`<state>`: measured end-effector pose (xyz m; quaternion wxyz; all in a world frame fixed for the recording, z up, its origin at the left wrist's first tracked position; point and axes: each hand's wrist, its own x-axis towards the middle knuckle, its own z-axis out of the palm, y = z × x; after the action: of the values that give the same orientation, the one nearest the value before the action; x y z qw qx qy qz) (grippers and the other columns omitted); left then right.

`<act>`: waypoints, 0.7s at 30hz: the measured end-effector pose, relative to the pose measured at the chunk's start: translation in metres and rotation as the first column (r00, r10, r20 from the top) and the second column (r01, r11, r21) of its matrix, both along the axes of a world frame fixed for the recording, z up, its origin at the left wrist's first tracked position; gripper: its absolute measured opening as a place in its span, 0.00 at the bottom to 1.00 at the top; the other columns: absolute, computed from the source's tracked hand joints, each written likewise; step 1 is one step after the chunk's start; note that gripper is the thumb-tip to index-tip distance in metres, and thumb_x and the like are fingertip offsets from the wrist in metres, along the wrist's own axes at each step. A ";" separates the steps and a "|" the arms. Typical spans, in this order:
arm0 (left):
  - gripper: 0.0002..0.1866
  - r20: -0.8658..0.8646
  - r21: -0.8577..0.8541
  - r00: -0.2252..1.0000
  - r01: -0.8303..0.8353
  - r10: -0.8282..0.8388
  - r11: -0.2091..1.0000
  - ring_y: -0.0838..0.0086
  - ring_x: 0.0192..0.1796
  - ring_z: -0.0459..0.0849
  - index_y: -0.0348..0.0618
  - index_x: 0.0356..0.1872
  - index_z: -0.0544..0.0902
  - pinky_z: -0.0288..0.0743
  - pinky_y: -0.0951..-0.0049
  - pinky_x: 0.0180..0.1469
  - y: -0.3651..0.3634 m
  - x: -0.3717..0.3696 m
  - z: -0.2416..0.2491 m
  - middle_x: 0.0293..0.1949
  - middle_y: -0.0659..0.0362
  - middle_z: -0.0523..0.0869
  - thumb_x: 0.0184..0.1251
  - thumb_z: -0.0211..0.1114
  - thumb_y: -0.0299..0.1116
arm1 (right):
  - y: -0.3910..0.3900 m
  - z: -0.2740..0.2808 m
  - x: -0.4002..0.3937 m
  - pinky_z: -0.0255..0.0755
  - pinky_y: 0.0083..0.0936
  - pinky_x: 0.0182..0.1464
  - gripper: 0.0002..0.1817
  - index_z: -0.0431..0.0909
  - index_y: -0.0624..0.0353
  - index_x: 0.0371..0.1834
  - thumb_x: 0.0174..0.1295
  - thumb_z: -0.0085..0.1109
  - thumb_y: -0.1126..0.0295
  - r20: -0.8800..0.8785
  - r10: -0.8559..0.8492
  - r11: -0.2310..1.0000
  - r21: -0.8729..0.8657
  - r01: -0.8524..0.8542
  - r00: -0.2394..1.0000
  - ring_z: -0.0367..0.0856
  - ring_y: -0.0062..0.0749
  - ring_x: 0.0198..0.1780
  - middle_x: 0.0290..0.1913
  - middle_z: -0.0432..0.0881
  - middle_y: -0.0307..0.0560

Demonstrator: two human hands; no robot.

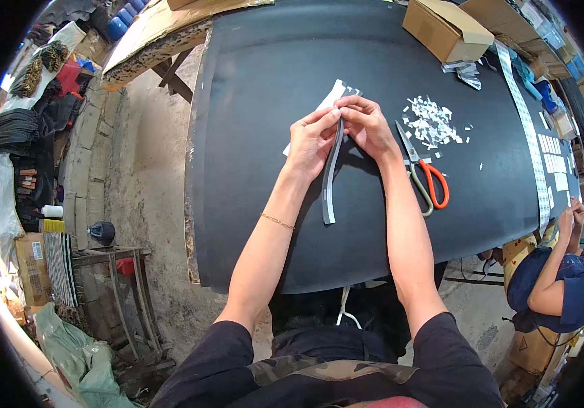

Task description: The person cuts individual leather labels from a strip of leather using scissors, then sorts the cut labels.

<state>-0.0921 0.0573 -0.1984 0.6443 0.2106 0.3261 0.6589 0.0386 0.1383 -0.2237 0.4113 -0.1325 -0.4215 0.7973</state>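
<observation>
My left hand [311, 141] and my right hand [368, 128] meet above the dark table, thumbs and fingertips pinched together on a narrow black strip [330, 187] with a pale edge. Its lower end hangs down toward me; the upper end is hidden in my fingers. Behind my hands lie white and black strips [336, 92], partly covered by them. To the right of my right forearm rest scissors [436, 185] with one orange and one greenish handle, their blades pointing away. Beyond the blades is a heap of small white cut pieces [433, 122].
A cardboard box [445, 34] stands at the table's far right, with crumpled strips [467, 73] beside it. A long printed white band [526, 136] runs along the right side, near rows of white labels [554, 160]. A co-worker [557, 285] sits at the right edge.
</observation>
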 end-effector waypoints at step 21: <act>0.07 -0.104 0.654 0.995 0.065 0.004 0.753 0.68 0.40 0.83 0.30 0.38 0.84 0.80 0.70 0.44 -0.096 0.021 0.192 0.37 0.49 0.85 0.57 0.67 0.19 | -0.100 0.227 0.022 0.69 0.20 0.41 0.09 0.78 0.66 0.38 0.53 0.64 0.79 -0.196 -0.028 0.702 0.694 0.159 0.980 0.73 0.24 0.37 0.38 0.79 0.45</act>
<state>-0.0706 -0.0389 -0.0067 0.5231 0.4609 0.1023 0.7095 0.0605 0.0378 0.0037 0.5050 0.0824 -0.6504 0.5614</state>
